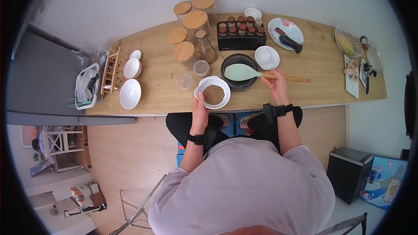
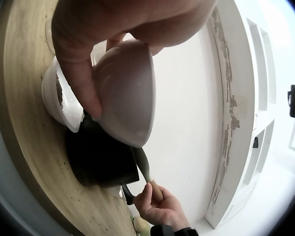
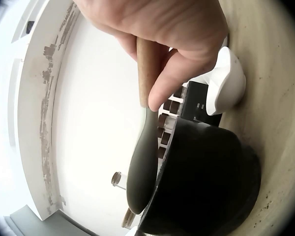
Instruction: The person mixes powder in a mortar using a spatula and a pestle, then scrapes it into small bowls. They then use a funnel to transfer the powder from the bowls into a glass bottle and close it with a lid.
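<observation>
My left hand (image 1: pixel 200 115) grips a white bowl (image 1: pixel 226 100) of brown grainy stuff by its near side. In the left wrist view the held bowl (image 2: pixel 130 93) is raised above the table. Beneath it sits a second white bowl (image 2: pixel 53 96) with something brown inside, mostly covered in the head view. My right hand (image 1: pixel 278 85) pinches the wooden handle of a pale green silicone spatula (image 1: pixel 238 72). The spatula's head extends over the mouth of a black pot (image 1: pixel 242 88), which stands just right of the held bowl. In the right wrist view the thumb lies along the handle (image 3: pixel 146 73).
Clear cups (image 1: pixel 185 82) and wooden-lidded jars (image 1: pixel 182 52) stand left of the pot. Behind it are a black spice rack (image 1: pixel 241 42), a small white dish (image 1: pixel 267 66) and a flowered plate (image 1: pixel 278 24). White bowls (image 1: pixel 130 94) line the left; a wire basket (image 1: pixel 348 42) stands right.
</observation>
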### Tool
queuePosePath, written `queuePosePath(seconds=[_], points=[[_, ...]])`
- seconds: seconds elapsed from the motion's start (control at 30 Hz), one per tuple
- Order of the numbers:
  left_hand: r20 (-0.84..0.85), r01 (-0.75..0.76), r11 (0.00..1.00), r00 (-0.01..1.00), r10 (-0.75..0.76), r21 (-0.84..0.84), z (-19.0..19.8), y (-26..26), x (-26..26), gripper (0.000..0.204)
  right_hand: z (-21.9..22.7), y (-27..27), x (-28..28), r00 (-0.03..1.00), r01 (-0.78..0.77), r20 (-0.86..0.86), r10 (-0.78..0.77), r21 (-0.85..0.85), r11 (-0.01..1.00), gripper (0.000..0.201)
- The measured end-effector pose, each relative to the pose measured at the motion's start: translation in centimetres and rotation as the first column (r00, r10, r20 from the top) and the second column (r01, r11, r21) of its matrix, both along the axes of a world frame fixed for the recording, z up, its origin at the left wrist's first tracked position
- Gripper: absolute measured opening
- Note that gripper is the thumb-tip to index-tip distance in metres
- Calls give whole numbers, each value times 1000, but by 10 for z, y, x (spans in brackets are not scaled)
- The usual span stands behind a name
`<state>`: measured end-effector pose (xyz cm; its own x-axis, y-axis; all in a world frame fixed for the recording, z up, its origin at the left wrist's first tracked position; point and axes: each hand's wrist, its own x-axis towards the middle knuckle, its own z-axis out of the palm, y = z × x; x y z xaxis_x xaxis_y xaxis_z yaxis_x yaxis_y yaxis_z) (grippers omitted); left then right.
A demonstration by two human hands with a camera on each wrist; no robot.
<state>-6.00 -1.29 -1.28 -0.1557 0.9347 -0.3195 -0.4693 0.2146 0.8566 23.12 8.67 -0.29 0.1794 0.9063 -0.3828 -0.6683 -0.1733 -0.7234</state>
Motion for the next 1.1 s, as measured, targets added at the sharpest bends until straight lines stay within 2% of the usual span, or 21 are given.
queuePosePath(seconds=[0.1, 0.2, 0.3, 0.33, 0.4, 0.5, 0.6, 0.73, 0.83, 0.93, 1.07, 1.1], points=[[-5, -6, 1000, 1000, 6, -2, -1, 0, -1, 49, 21, -11, -10, 997, -81, 11, 80, 171, 982, 9], [-3, -9, 1000, 1000, 9, 0, -1, 0, 0, 49, 59, -29, -25, 954, -267, 225, 199, 327, 907, 11], [-15, -1, 1000, 1000, 1, -1, 0, 0, -2, 49, 71, -27, -24, 917, -203, 398, 35, 388, 899, 16], [-21, 4, 1000, 1000, -4, -1, 1, 0, -2, 49, 62, -23, -20, 840, -208, 542, -31, 373, 905, 15], [-12, 9, 1000, 1000, -9, 5, 0, 0, -2, 50, 38, -11, -10, 610, -206, 777, -156, 346, 916, 14], [-9, 6, 1000, 1000, -6, 8, 2, 2, -1, 50, 45, -25, -32, 506, -296, 803, -315, 505, 811, 10], [-12, 8, 1000, 1000, -8, 1, 5, 1, 0, 51, 50, -40, -53, 452, -321, 806, -382, 546, 773, 10], [-17, 34, 999, 999, -34, 14, 4, 0, -2, 52, 59, -45, -58, 491, -399, 822, -289, 507, 764, 14], [-23, 11, 1000, 1000, -11, 9, 6, -1, -1, 50, 66, -43, -48, 552, -375, 826, -112, 366, 852, 16], [-41, 11, 1000, 999, -11, 3, 5, -3, -1, 49, 80, -42, -38, 840, -216, 542, 5, 327, 920, 17], [-60, 8, 1000, 998, -10, -26, 1, -3, -1, 48, 97, -48, -39, 887, -219, 461, 26, 370, 903, 16], [-66, 5, 1000, 998, -7, -31, -1, -2, -1, 48, 93, -46, -40, 818, -243, 573, -51, 425, 872, 14]])
